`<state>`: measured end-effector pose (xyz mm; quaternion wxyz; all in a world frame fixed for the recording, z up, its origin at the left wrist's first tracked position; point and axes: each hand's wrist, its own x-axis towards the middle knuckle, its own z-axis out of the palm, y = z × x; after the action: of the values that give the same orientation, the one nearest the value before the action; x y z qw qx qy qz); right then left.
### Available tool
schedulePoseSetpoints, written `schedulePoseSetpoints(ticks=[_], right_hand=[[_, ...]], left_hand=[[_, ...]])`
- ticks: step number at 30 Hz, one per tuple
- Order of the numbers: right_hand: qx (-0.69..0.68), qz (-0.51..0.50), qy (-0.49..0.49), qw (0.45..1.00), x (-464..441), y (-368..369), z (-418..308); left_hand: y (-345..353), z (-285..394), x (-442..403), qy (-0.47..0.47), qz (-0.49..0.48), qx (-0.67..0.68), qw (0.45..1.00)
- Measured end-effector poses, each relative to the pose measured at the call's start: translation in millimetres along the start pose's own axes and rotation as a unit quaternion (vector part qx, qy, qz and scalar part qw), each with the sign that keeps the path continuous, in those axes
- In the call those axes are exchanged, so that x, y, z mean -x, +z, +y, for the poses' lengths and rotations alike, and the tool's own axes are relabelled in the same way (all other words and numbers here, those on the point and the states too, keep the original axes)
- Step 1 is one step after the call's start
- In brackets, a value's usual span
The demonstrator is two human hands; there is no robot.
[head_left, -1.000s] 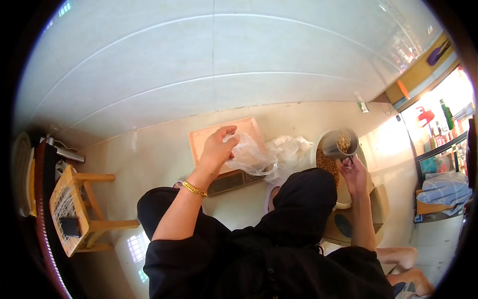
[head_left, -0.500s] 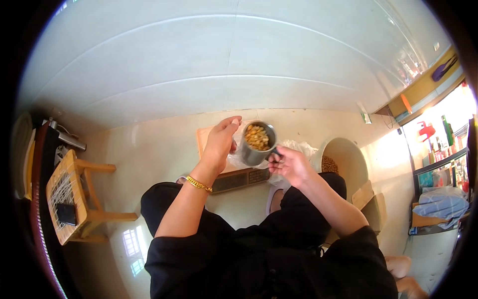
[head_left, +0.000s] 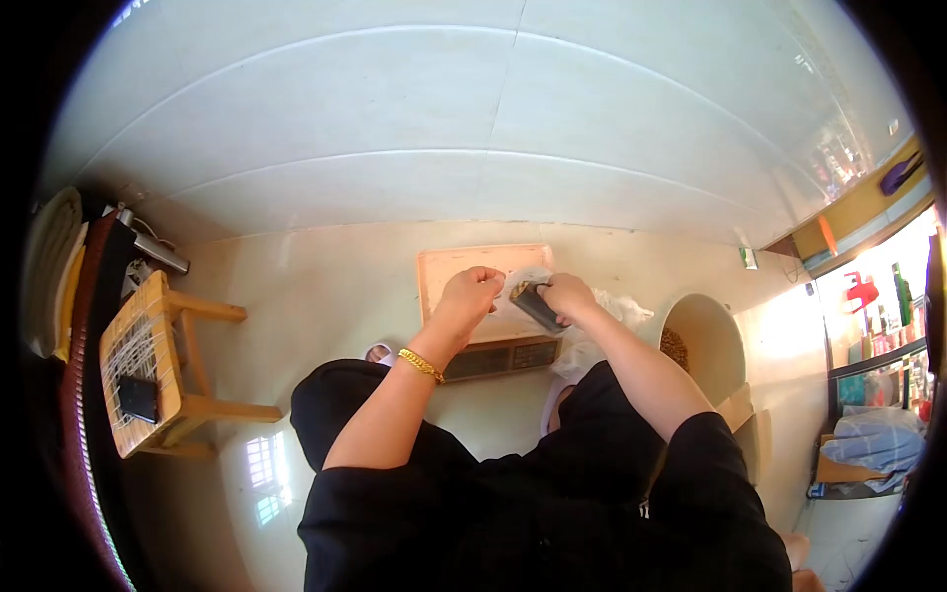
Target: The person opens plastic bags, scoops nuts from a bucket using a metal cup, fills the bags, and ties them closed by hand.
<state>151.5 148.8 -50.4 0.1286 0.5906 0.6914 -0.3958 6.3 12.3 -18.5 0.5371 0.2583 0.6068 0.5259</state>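
Note:
My right hand point(head_left: 574, 299) grips a grey mug point(head_left: 539, 309) by its handle side. The mug is tipped to the left, and yellowish-brown pieces show at its mouth. Just left of it, my left hand point(head_left: 470, 299), with a gold bracelet at the wrist, pinches the edge of a clear plastic bag point(head_left: 509, 318). The mug's mouth is at the bag's opening; how far inside it reaches, I cannot tell. Beneath both hands is a weighing scale with an orange-pink tray point(head_left: 442, 266) and a dark front panel point(head_left: 498, 360).
To the right stands a pale bucket point(head_left: 718, 340) with brown pellets inside. Crumpled clear plastic point(head_left: 621, 311) lies between scale and bucket. A wooden stool point(head_left: 178, 395) bearing a dark phone-like object point(head_left: 137, 399) is on the left. A tiled wall point(head_left: 395, 118) rises ahead.
The mug, upright enough before to show its yellowish contents, has been lowered and tipped left toward the bag. My left hand has come down nearer the scale. The view has shifted slightly.

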Motion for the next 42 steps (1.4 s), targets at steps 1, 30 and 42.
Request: schedulePoseSetpoints(ticks=[1, 30, 42], right_hand=[[0.106, 0.076, -0.054, 0.990, -3, -1, -1], [0.311, 0.150, -0.209, 0.915, -7, 32, 21], [0.182, 0.130, -0.151, 0.963, -2, 25, 17]], left_hand=[[-1, -5, -4, -0.021, -0.004, -0.007, 1.000], [10, -21, -7, -0.075, 0.010, 0.032, 0.997], [7, -21, -8, -0.089, 0.005, 0.017, 0.996]])
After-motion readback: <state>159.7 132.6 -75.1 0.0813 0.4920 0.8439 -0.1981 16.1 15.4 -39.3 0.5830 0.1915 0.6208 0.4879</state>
